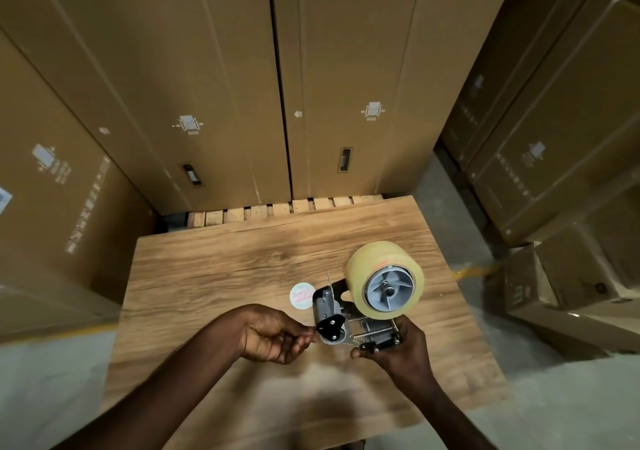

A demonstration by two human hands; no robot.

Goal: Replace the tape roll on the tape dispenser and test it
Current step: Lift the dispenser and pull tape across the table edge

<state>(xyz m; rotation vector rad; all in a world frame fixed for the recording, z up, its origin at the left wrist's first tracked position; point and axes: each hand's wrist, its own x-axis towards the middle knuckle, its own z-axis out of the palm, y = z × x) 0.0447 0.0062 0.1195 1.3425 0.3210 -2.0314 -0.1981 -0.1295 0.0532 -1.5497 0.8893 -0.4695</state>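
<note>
A wood-grain worktop (pixel 214 276) fills the lower centre, a round white sticker (pixel 302 296) lying on it. Tall brown cardboard cartons (pixel 156 68) stand behind; a pale wooden pallet (pixel 277 210) shows beneath them.

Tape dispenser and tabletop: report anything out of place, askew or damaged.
Nothing looks damaged. The tape roll sits squarely on the tape dispenser, held by the right hand while the left hand pinches at its roller end. One stray item: a small round label lying loose on the wooden table.

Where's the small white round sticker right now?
Head view: the white round sticker lies on the wooden table, just left of the tape dispenser.
</note>
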